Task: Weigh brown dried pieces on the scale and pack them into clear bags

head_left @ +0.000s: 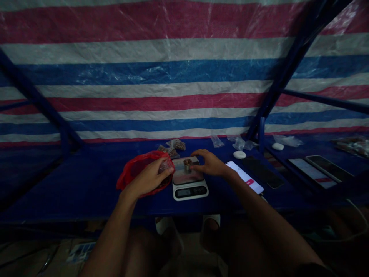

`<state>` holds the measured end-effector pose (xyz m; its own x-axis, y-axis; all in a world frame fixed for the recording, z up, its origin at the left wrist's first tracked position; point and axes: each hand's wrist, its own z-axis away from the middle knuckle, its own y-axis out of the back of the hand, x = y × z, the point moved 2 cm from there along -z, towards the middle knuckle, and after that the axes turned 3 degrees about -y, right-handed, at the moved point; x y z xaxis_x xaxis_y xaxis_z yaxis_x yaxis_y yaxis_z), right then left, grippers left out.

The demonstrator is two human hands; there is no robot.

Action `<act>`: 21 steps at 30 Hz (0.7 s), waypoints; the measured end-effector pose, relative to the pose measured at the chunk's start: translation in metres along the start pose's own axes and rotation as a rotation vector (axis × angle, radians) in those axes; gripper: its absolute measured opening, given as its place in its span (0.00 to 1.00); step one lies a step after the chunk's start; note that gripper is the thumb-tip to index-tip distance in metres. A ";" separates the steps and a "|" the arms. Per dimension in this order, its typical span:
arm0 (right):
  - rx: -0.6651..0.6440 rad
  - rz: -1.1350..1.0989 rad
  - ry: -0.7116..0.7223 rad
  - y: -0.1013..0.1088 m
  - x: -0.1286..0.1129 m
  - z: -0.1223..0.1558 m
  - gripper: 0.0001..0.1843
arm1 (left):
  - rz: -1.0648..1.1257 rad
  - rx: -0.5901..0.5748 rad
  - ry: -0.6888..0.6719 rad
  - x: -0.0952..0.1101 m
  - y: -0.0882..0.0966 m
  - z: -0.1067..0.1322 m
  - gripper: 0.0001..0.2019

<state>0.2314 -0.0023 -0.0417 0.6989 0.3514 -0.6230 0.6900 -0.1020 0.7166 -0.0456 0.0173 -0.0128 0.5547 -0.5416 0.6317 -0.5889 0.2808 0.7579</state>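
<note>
My left hand [151, 176] is closed on a small clear plastic bag [165, 165], over the edge of a red plastic bag [135, 163]. What the red bag holds is mostly hidden by the hand. A white kitchen scale [190, 192] with a metal top stands in front of me, its display too dim to read. On its plate sits a small metal cup [187, 167] filled with brownish bits. My right hand [211, 163] reaches in from the right, thumb and forefinger apart; its thumb is at the cup's side, and whether it touches I cannot tell.
Filled small bags [176, 144] lie behind the scale, with clear plastic bags [216, 141] farther right. A lit phone [245, 177], a dark phone [263, 173] and a white oval case [239, 154] lie right. Blue metal posts [276, 77] and a striped sheet [161, 73] bound the table.
</note>
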 end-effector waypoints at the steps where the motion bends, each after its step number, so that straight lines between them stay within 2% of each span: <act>1: -0.004 0.007 0.004 -0.003 0.001 -0.001 0.24 | 0.021 -0.009 0.000 0.000 -0.001 0.000 0.32; 4: -0.012 0.011 0.018 -0.009 -0.001 -0.003 0.23 | 0.035 -0.052 -0.015 0.006 -0.003 -0.002 0.29; 8: -0.031 -0.026 0.036 -0.012 -0.006 -0.005 0.15 | 0.015 -0.115 -0.029 0.017 -0.004 -0.004 0.24; 13: -0.024 -0.085 0.037 -0.008 -0.017 -0.001 0.14 | 0.022 -0.067 -0.035 0.013 -0.013 -0.008 0.20; 17: -0.052 -0.187 0.109 -0.006 -0.032 0.001 0.16 | -0.015 -0.017 -0.061 0.007 -0.025 -0.012 0.25; 21: -0.066 -0.186 0.206 -0.006 -0.043 -0.002 0.21 | -0.010 0.003 -0.085 0.010 -0.030 -0.016 0.26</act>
<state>0.1974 -0.0152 -0.0189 0.5039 0.5410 -0.6734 0.7843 0.0402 0.6191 -0.0130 0.0164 -0.0262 0.5088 -0.6101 0.6074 -0.5851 0.2724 0.7638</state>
